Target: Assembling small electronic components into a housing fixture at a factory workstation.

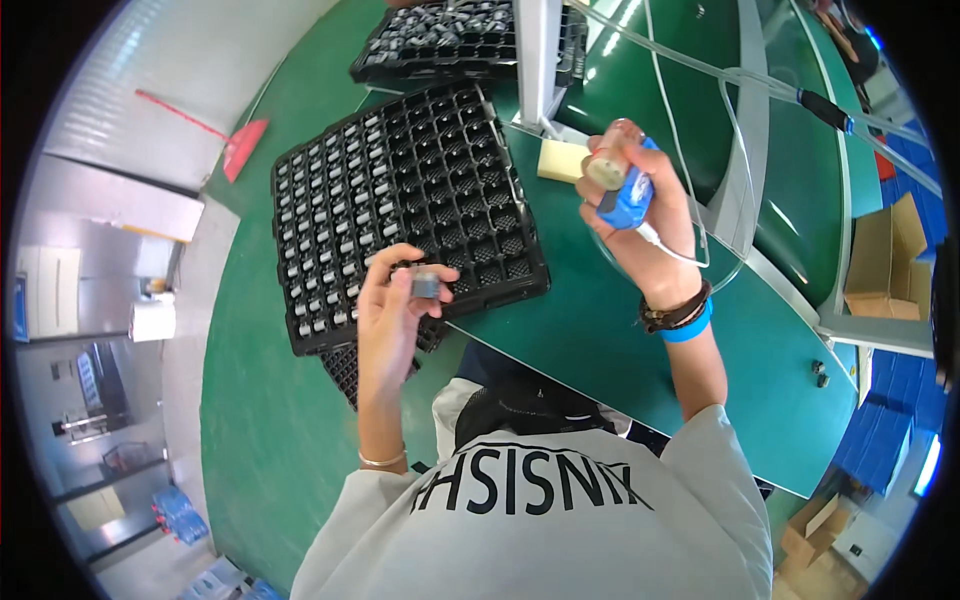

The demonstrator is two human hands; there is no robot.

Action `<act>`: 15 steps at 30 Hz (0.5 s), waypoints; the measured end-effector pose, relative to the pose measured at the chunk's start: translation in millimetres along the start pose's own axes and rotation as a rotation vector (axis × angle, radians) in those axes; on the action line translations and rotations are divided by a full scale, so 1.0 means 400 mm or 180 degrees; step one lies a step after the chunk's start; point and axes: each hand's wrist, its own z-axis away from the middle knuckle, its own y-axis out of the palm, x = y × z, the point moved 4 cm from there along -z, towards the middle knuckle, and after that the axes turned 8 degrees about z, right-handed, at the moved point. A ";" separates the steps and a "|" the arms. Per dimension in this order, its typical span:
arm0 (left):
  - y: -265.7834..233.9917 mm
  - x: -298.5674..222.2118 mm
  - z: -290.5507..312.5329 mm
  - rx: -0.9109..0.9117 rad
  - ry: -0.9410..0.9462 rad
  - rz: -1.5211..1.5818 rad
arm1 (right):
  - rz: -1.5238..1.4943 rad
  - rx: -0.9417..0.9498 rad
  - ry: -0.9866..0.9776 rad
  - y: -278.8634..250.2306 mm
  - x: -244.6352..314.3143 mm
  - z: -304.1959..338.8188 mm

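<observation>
My left hand (392, 305) pinches a small grey metal cylinder (426, 284) between thumb and fingers, just over the near edge of a black compartment tray (330, 190) filled with several similar small parts. My right hand (645, 225) is raised above the green bench and grips a blue hand tool (627, 195) with a pale round tip (604, 167); a thin white tube runs from it. The two hands are apart, the right one higher and further right.
A second black tray (400, 50) lies further back. A yellow sponge block (562, 160) sits by a white upright post (537, 60). Clear hoses (700, 70) cross the green table (590, 330). Cardboard boxes (885, 260) and blue crates (890, 440) stand at right.
</observation>
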 end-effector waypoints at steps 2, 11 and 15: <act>0.061 0.013 -0.021 0.0276 -0.0022 0.0086 | -0.0006 -0.0086 -0.0001 -0.004 -0.001 0.001; 0.226 0.029 -0.055 0.0741 0.0068 0.0729 | 0.0612 -0.0224 0.0078 0.010 -0.018 0.024; 0.222 0.025 -0.064 0.0678 0.0977 0.0438 | 0.0869 0.0063 -0.0060 0.037 -0.012 0.044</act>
